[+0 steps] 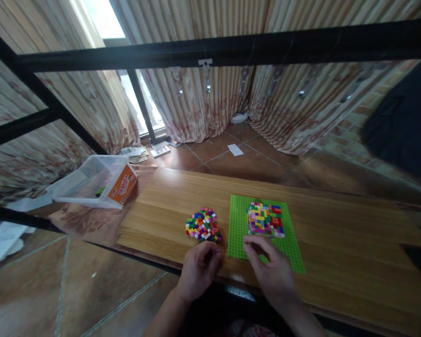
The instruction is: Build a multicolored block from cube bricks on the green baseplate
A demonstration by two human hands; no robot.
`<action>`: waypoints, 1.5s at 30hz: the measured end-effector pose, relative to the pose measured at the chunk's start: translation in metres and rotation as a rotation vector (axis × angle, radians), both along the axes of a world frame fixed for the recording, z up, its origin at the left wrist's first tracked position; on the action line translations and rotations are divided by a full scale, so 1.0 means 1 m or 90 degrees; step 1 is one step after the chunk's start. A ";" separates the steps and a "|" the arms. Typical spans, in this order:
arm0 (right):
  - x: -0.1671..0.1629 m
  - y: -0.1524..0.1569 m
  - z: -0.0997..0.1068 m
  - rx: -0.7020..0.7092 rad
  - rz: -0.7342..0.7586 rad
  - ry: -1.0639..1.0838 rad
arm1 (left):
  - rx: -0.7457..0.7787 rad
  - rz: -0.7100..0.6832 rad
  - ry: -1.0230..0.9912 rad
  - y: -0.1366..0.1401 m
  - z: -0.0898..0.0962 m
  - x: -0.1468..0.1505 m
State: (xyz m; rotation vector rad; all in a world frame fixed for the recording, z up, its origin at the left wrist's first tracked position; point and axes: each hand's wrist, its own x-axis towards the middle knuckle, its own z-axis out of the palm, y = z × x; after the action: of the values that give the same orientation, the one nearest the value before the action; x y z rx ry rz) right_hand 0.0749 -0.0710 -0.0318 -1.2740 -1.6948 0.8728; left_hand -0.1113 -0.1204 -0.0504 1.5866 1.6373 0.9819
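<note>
The left hand (pixel 199 270) is hovering over the tabletop's (pixel 161 199) near edge, just in front of a loose pile (pixel 201 225) of small bricks. Its grip is curling inward, thumb and forefinger coming close together; a tiny purplish spot is showing at the tips, but I cannot tell whether it is a brick being pinched. The right hand (pixel 273 271) is reaching over the near half of a green baseplate (pixel 236 220), its fingertips bunching near the close left corner of a brick block (pixel 264 219). That grip is looking nearly closed, yet I cannot tell whether it is holding a piece or touching the block.

The block, mixing red, yellow, white, green, blue and pink, is sitting on the baseplate, which is lying to the right of the pile. Beyond the tabletop's left end, a clear bin (pixel 91 202) with an orange label (pixel 123 186) is standing on a brown cloth (pixel 87 225), with a few green and pink bits showing inside. A black bar (pixel 231 52) is crossing above, with clips (pixel 208 84) hanging from it. Behind, striped curtains (pixel 203 112) are hanging down to the tiled floor (pixel 217 145), where a white paper (pixel 235 150) is lying.
</note>
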 end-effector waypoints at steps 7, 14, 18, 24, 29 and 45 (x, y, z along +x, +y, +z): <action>-0.039 0.004 -0.028 0.069 0.133 -0.160 | 0.074 0.010 0.028 -0.002 -0.003 0.002; -0.047 0.015 -0.028 0.090 0.167 -0.213 | 0.099 0.066 0.102 0.001 -0.010 0.009; -0.048 0.015 -0.031 0.097 0.178 -0.222 | 0.099 0.083 0.136 0.003 -0.013 0.012; -0.047 0.014 -0.032 0.106 0.162 -0.212 | 0.104 0.098 0.140 0.005 -0.013 0.013; -0.047 0.017 -0.039 0.136 0.138 -0.202 | 0.098 0.105 0.111 0.003 -0.014 0.013; -0.083 0.071 -0.016 0.155 0.201 -0.229 | 0.099 0.104 0.027 -0.013 -0.002 -0.008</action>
State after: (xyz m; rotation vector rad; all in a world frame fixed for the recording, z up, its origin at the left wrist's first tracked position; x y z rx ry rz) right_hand -0.0079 -0.0001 -0.0476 -1.0580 -2.2560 0.6101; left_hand -0.1198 -0.1335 -0.0521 1.6021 1.7796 1.1926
